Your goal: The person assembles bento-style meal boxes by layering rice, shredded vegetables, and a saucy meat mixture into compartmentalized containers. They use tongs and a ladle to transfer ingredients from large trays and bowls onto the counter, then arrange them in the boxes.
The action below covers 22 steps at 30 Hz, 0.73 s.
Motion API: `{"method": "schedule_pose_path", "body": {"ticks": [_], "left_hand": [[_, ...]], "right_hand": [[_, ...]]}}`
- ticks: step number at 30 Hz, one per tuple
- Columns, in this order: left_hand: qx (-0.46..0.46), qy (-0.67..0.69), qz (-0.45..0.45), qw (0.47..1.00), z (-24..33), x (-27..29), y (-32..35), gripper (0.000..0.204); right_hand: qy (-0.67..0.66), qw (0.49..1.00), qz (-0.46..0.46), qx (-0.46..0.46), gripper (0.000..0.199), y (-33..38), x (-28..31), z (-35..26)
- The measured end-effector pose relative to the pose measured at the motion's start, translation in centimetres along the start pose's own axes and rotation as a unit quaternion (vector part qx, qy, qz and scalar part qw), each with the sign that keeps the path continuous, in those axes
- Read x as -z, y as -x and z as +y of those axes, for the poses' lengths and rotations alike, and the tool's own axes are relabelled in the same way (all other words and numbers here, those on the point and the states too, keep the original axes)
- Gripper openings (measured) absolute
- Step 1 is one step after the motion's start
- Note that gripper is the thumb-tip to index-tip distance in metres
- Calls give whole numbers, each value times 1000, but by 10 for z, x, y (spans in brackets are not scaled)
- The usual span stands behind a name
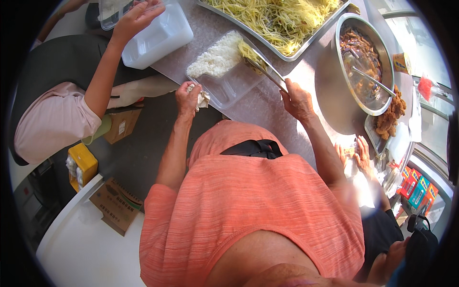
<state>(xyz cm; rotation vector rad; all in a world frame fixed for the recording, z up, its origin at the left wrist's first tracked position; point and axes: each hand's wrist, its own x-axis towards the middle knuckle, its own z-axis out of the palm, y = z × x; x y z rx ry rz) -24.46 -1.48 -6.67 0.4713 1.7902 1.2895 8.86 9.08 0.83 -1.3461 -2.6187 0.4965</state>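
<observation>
My right hand (299, 101) grips metal tongs (274, 74), their tips at yellow shreds (250, 51) that look like shredded potato. The shreds lie at the far right of a clear plastic meal box (233, 94), beside a compartment of white rice (215, 60). Its near compartments show bare plastic. My left hand (186, 98) is closed on a crumpled whitish cloth (203, 100) at the box's near left corner. Beyond the box, a metal tray (292, 57) holds a heap of the same shreds (282, 16).
At right, a deep metal bowl (389, 67) holds brown stewed food and a ladle (375, 82); fried pieces (391, 115) lie beside it. Stacked plastic boxes (160, 38) stand at left. Co-workers' hands (138, 16) are at left and right, the left one by a rice box.
</observation>
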Motion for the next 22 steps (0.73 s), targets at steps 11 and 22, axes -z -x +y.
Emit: {"method": "schedule_pose_path", "body": {"ticks": [11,22], "left_hand": [[-10,24,5,1000,8,0,7,15],[-2,-11,1,1000,11,6,9,14]], "right_hand": [[36,998,45,20,33,-1,14,-12],[28,999,28,30,28,2,14,-12]]}}
